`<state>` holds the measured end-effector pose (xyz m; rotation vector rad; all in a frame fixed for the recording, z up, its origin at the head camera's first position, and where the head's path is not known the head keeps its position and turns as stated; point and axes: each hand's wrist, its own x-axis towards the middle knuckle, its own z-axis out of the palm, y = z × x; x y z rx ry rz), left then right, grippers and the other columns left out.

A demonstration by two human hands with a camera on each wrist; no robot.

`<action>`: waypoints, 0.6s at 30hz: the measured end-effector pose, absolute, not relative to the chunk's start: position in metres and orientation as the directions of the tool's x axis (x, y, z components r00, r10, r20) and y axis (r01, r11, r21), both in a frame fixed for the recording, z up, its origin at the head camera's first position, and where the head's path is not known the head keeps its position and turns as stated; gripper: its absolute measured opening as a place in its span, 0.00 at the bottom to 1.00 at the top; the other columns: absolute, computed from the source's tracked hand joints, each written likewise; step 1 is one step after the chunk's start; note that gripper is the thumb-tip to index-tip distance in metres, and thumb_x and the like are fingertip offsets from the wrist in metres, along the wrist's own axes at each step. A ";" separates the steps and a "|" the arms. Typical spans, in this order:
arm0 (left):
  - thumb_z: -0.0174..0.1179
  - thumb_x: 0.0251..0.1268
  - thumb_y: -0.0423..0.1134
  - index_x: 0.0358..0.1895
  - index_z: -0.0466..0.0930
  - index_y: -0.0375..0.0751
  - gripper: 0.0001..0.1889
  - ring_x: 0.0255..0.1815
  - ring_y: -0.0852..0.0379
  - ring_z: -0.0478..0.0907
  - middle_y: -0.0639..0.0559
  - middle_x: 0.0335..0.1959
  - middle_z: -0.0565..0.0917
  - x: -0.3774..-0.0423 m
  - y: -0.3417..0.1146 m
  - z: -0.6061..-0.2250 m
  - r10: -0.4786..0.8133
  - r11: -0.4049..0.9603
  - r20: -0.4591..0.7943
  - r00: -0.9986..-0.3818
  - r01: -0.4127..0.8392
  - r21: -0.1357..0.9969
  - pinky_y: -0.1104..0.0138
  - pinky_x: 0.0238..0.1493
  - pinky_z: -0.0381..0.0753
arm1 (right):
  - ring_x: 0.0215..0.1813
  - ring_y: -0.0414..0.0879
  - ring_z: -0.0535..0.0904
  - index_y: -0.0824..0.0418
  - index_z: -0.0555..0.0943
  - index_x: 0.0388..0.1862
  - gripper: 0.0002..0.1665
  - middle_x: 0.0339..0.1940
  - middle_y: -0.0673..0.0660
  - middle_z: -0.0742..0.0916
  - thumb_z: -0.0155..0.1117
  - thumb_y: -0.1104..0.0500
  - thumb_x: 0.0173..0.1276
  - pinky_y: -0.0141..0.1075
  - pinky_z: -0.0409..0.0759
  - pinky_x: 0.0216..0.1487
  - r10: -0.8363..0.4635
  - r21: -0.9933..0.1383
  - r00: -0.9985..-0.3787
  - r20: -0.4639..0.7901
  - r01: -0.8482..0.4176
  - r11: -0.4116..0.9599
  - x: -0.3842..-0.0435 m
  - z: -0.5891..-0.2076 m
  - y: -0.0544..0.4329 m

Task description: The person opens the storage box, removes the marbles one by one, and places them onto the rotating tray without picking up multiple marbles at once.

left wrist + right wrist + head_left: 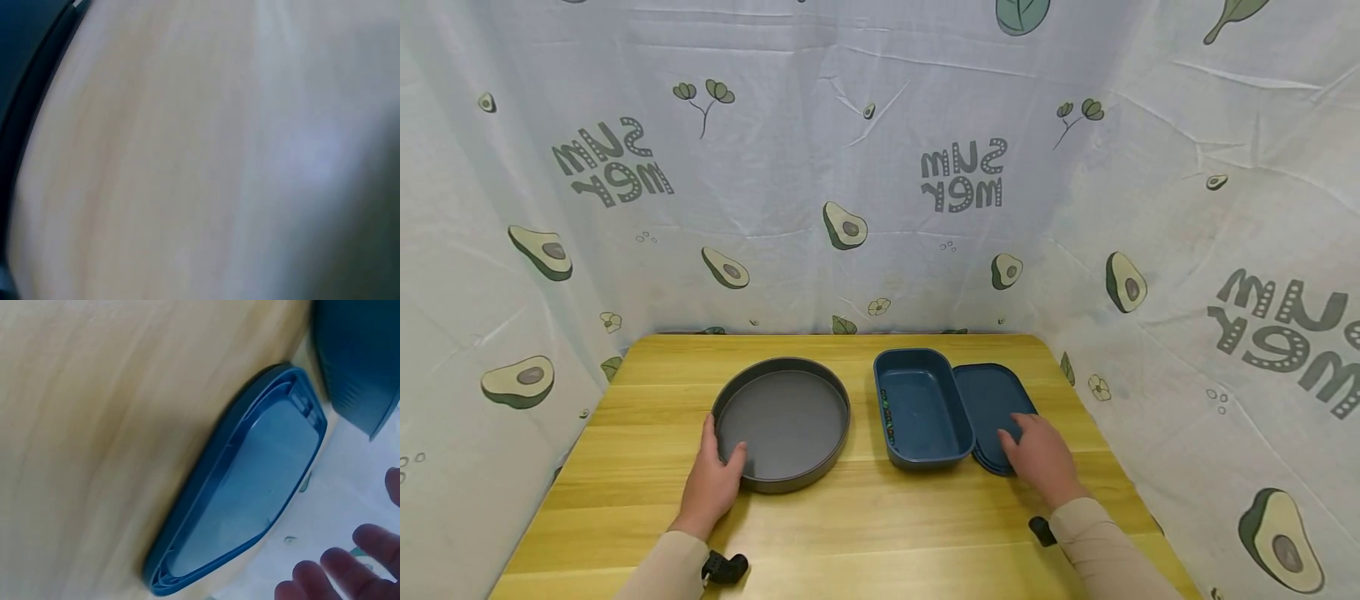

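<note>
In the head view a round grey pan (784,421) lies on the table, left of the middle. My left hand (713,479) holds its near left edge, fingers along the outer wall and thumb over the rim. A deep blue rectangular container (925,408) stands to its right, with a small multicoloured strip (887,417) along its inner left side. The flat blue lid (988,408) lies beside it. Over the lid's right part is my right hand (1041,454). In the right wrist view its fingers (344,569) are spread, apart from the lid (250,481).
The wooden table (850,533) reaches back to a white avocado-print cloth (775,167) that hangs behind and on both sides. Black wrist straps (726,569) show at both sleeves. The left wrist view is blurred, with a dark curved edge (31,81) at its left.
</note>
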<state>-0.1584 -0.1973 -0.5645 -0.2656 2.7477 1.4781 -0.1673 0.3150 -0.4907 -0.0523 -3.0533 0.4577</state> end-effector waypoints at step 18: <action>0.49 0.84 0.50 0.86 0.29 0.36 0.46 0.81 0.23 0.54 0.21 0.82 0.53 -0.159 -0.196 -0.567 -0.207 0.530 -0.077 -0.975 -0.178 0.829 0.34 0.81 0.55 | 0.69 0.70 0.78 0.69 0.79 0.70 0.29 0.67 0.72 0.83 0.66 0.53 0.77 0.63 0.78 0.67 -0.127 -0.352 -0.988 0.088 -0.150 0.924 -0.179 -0.495 0.284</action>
